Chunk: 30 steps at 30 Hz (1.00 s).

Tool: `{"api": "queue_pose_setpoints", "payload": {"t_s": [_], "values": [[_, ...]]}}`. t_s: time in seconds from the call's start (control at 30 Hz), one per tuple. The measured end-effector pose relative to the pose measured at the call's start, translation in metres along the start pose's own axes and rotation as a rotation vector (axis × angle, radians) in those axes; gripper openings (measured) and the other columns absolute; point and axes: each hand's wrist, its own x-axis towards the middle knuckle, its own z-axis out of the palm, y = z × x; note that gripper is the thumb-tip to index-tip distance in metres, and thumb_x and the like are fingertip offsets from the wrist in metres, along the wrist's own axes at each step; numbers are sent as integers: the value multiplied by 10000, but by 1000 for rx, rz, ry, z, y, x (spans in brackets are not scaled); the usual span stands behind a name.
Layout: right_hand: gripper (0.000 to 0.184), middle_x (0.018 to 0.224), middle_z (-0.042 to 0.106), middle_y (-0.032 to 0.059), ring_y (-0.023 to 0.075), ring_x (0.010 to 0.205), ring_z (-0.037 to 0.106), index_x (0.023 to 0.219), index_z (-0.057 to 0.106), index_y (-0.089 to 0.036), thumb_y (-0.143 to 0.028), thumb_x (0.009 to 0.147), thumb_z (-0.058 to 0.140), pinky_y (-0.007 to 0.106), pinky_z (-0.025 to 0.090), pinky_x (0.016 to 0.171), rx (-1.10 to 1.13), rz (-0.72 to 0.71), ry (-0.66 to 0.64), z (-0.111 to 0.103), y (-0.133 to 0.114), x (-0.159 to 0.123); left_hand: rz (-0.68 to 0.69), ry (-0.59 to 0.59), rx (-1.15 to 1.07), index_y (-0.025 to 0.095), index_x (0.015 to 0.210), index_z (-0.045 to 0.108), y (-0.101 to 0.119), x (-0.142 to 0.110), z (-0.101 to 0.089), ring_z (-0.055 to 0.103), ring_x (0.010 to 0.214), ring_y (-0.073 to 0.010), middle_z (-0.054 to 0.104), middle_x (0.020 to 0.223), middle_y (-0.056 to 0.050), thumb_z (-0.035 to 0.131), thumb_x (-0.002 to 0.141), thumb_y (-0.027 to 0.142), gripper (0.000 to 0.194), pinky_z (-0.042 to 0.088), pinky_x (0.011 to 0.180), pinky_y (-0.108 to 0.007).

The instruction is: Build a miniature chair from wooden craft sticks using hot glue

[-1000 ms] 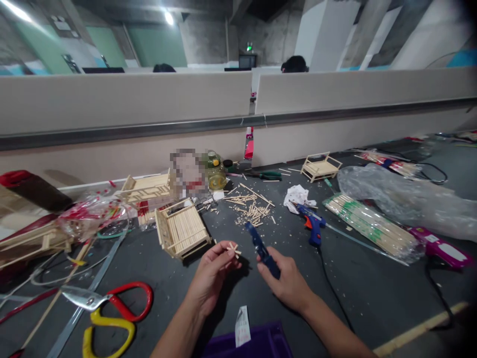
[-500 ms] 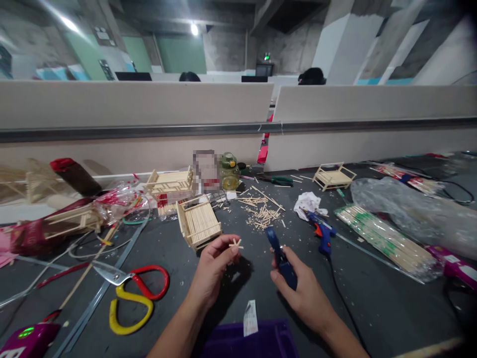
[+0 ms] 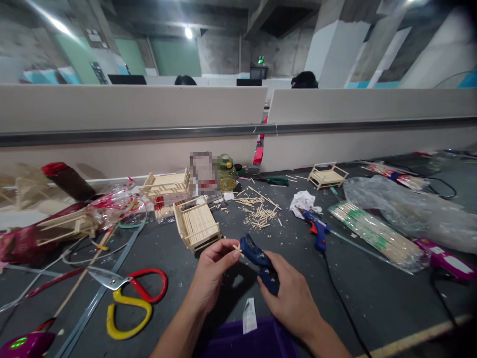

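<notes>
Behind the dark grey tabletop (image 3: 179, 298) there stands a low off-white partition wall (image 3: 130, 107), and a dark grey metal rail (image 3: 167, 131) is running along it. Farther back are rough grey concrete walls (image 3: 218, 54), pale green wall panels (image 3: 175, 57) and one bright white ceiling lamp (image 3: 189, 33).

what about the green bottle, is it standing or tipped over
Upright: the green bottle stands with its lid on top and body below.

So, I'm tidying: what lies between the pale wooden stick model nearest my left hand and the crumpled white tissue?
Short pale wooden sticks, scattered; head view.
</notes>
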Motion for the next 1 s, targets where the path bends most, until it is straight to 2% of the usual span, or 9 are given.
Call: {"api": "queue_pose_setpoints", "payload": {"t_s": [0.27, 0.43, 0.77, 1.0], "values": [[530, 1130, 630, 133, 291, 1051, 605, 1293, 464, -160, -174, 773, 561, 465, 499, 906, -67, -35, 31, 7, -1, 0, -29, -46, 1, 171, 859, 728, -1, -2, 1, 603, 750, -129, 708, 825, -21, 793, 715, 219, 165, 452, 737, -220], [519, 1102, 639, 116, 279, 1019, 617, 1279, 474, -177, -178, 769, 569, 439, 508, 881, -53, -10, 33, 7, -3, -1, -23, -56, 15, 174, 857, 725, -3, -4, 0, 602, 768, -129, 706, 835, -15, 786, 724, 204, 150, 451, 755, -221], [414, 995, 667, 85, 252, 921, 653, 1186, 528, -188, -184, 774, 557, 374, 512, 789, -28, 33, 3, 6, -6, -2, -34, -50, 22, 169, 854, 726, -3, -1, 1, 592, 753, -124, 699, 821, -19, 794, 720, 211, 156, 455, 745, -224], [240, 862, 656, 31, 220, 787, 653, 1017, 543, -211, -192, 778, 549, 306, 449, 686, -10, 68, -47, 7, -4, -2, -70, -66, 2, 174, 849, 720, -5, -1, 2, 595, 728, -103, 698, 799, 0, 788, 729, 203, 140, 456, 725, -200]]}}
